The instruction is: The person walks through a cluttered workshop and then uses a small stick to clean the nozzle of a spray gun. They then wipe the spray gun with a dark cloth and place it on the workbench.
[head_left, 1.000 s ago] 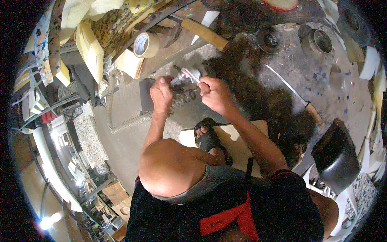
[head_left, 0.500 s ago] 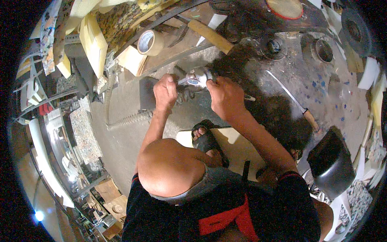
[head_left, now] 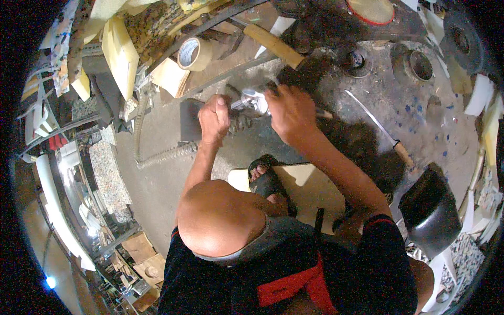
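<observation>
My left hand (head_left: 212,119), fingers closed and thumb up, grips the thin end of a silver metal tool (head_left: 253,102), whose rounded body sits between my two hands. My right hand (head_left: 291,113), blurred, curls over the tool's right side with a slender pale implement (head_left: 324,114) in it, one end poking out past my knuckles. A coiled clear hose (head_left: 173,156) runs beneath, near a dark block (head_left: 189,121). My sandalled foot (head_left: 265,178) rests by a cream board (head_left: 310,186) below my hands.
A tape roll (head_left: 194,55) and wood-handled tool (head_left: 273,44) lie on the ledge ahead. A long knife (head_left: 375,118) is on the stained floor at right, near round metal pieces (head_left: 420,65) and a black curved panel (head_left: 430,210). Foam offcuts (head_left: 118,58) crowd the left.
My right hand has shifted right, then upward over the metal tool; the pale implement in it now points out to the right. My left hand has moved slightly right, still closed.
</observation>
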The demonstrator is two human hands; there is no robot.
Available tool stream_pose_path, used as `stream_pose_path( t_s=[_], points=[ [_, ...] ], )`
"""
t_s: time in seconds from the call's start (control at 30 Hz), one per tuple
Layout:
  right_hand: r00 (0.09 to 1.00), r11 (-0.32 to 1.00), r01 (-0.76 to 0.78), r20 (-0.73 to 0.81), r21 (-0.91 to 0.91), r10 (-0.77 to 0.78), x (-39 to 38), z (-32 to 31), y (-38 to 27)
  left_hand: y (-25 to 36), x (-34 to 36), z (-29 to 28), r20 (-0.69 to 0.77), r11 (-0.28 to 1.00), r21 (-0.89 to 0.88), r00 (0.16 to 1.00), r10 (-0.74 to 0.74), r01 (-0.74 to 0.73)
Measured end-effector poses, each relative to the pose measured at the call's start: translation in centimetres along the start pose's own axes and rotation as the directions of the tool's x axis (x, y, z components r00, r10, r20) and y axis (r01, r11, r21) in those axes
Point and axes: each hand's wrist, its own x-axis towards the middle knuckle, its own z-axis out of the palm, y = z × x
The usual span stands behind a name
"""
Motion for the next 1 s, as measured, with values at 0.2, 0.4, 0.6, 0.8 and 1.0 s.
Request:
stream_pose_path(
  t_s=[0.2,0.4,0.6,0.8,1.0],
  points=[
    [0.963,0.999,-0.014,0.267,-0.035,0.023,0.2,0.5,0.3,0.0,-0.1,-0.1,0.012,0.999,0.046,1.000,-0.029,0.028],
    [0.989,0.979,-0.065,-0.120,0.195,0.090,0.0,1.6,1.1,0.0,-0.2,0.1,-0.008,0.999,0.003,0.999,-0.045,0.045],
    [0.988,0.979,-0.117,0.122,0.164,0.098,-0.5,1.1,2.7,-0.2,-0.1,-0.1,-0.005,0.999,0.033,1.000,0.001,-0.001],
    [0.989,0.957,-0.147,0.039,0.250,0.141,-1.9,3.3,1.2,-0.3,-0.2,0.2,0.003,0.999,0.028,0.999,-0.042,0.042],
    [0.933,0.877,-0.360,0.152,0.318,0.327,-5.5,2.6,-1.3,-0.3,-0.1,0.0,0.002,1.000,0.007,1.000,0.006,-0.006]
  ],
)
